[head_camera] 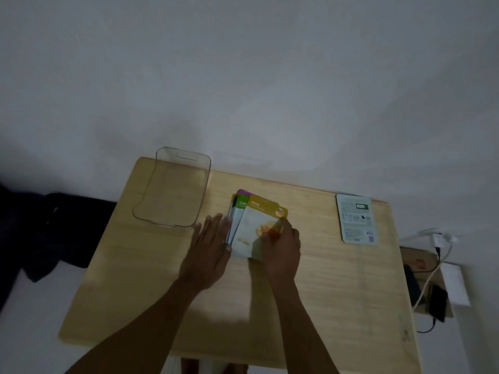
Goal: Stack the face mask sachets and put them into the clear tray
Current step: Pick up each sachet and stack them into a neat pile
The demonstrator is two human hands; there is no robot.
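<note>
A fanned pile of face mask sachets point(249, 225) lies at the middle of the wooden table point(337, 279). A yellow honey sachet is on top, with a green one and a purple one showing beneath it. My right hand point(282, 249) rests on the top sachet, fingers curled over its right side. My left hand point(210, 247) lies flat with fingers together against the pile's left edge. One more sachet point(357, 218) lies back side up at the far right. The clear tray point(151, 201) stands empty at the table's far left corner.
A white wall runs behind the table. Dark cloth point(54, 233) lies on the floor to the left. On the right, a cardboard box point(424, 268) holds a dark phone point(437, 302) and white charger cables point(434, 238).
</note>
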